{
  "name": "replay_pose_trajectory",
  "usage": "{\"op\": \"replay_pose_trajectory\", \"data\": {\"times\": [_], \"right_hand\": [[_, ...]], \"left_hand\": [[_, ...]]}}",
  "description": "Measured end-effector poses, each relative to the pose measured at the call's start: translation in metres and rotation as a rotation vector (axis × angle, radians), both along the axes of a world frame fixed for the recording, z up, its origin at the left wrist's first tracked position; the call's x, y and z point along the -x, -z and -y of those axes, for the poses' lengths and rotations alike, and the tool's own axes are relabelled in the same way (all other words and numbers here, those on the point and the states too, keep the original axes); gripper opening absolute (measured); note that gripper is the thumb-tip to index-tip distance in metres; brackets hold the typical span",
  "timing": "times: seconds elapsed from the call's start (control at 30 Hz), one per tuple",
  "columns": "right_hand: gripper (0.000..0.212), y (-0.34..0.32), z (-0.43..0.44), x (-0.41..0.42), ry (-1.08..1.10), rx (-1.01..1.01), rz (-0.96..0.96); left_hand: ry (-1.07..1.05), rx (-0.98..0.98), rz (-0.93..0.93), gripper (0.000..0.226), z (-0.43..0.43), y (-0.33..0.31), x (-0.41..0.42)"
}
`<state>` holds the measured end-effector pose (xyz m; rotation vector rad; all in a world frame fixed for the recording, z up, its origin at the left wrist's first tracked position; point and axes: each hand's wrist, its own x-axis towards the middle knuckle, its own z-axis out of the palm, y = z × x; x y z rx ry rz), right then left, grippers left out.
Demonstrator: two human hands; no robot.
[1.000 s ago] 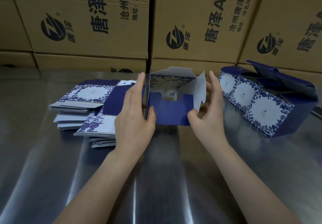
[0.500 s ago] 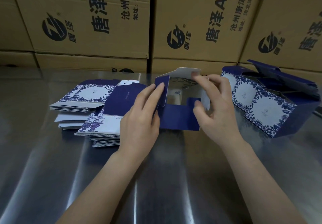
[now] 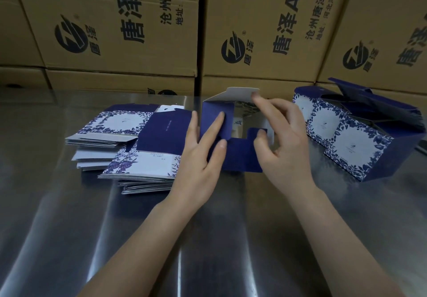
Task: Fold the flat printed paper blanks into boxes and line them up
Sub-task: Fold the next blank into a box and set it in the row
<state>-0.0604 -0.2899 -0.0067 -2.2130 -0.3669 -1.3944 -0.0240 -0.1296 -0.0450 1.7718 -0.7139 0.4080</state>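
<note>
Item 1. Half-folded box (image 3: 240, 155), one, navy outside and white inside, stood on the steel table (image 3: 92, 227) at centre, between the two hands. Its top flap stood up at the back; the near wall was upright.

Item 2. Finished boxes (image 3: 355, 144), three, set in a row at right, touching side by side, their floral faces toward the camera and their navy lids raised.

Item 3. Flat blanks (image 3: 111, 125), in two loose overlapping heaps at left; the number of sheets could not be told. One navy blank (image 3: 166, 135) lay uppermost on the nearer heap, just beside the left hand.

Item 4. Brown cartons (image 3: 115, 30), printed with black logos and characters, stacked as a wall directly behind the table. They closed off the far edge.

Item 5. Left hand (image 3: 198, 158), fingers nearly straight, lay flat against the box's left navy flap, with the thumb on the near wall.

Item 6. Right hand (image 3: 286, 144), fingers curled, grasped the box's right side. The thumb pressed on the near wall's tab and the forefinger touched the white top flap. It hid the right side flap almost wholly.
</note>
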Motion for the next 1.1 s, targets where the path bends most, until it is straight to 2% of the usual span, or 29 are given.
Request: {"op": "replay_pose_trajectory", "data": {"times": [0.17, 0.43, 0.6, 0.7, 0.97, 1.1], "right_hand": [[0.058, 0.003, -0.002, 0.002, -0.014, -0.053, 0.025], [0.058, 0.005, -0.008, 0.005, -0.200, -0.352, -0.026], [0.057, 0.006, -0.006, 0.002, -0.248, -0.370, -0.005], [0.060, 0.009, -0.004, -0.002, -0.200, -0.339, -0.017], [0.063, 0.014, -0.002, -0.009, -0.138, -0.430, -0.049], [0.057, 0.017, -0.001, -0.012, -0.124, -0.419, 0.001]], "left_hand": [[-0.052, 0.005, -0.016, 0.049, 0.002, -0.004, 0.001], [-0.125, 0.043, -0.062, 0.059, 0.002, -0.008, 0.003], [-0.124, 0.007, -0.072, 0.062, 0.001, -0.011, 0.004], [-0.118, 0.001, -0.083, 0.062, 0.002, -0.012, 0.004], [-0.134, -0.003, -0.090, 0.068, 0.002, -0.013, 0.005], [-0.135, -0.003, -0.101, 0.072, 0.000, -0.015, 0.004]]}}
